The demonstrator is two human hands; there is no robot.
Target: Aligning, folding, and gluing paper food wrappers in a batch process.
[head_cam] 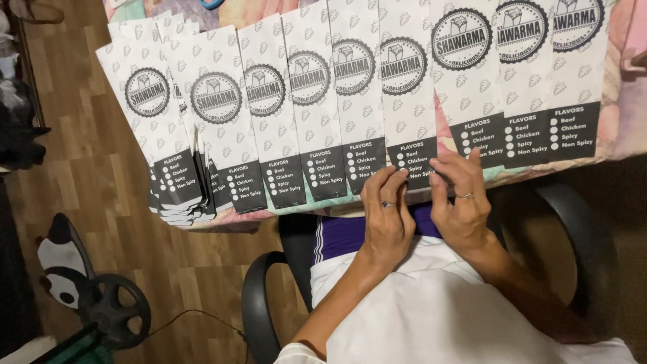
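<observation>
**Head view: both hands on the lower edge of one paper sleeve in a fanned row**

Head view looks straight down at a seated person working at the near edge of a table (630,81) covered with a pastel cloth. A row of long white paper sleeves (310,101) with round black emblems and black checkbox panels runs from nine o'clock to three o'clock, each overlapping its neighbour. At nine o'clock a thicker stack of sleeves (176,185) hangs over the table edge.

The left hand (387,219) and the right hand (461,202) meet at about six o'clock of the row, on the black bottom panel of the middle sleeve (411,158). The fingertips of both hands press flat on that panel, the left ones curled over its lower corner, the right ones spread just beside them at three o'clock. Neither hand is clenched; whether a thumb pinches the paper from below I cannot tell, as the palms hide it.

To do this step well, in my judgement, the fingers should keep the bottom edge square and press evenly, so the sleeve does not skew against its neighbours or slide off the table.

A black chair armrest (259,303) shows at seven o'clock, and a small wheeled object (111,310) lies on the wooden floor (87,189).
</observation>
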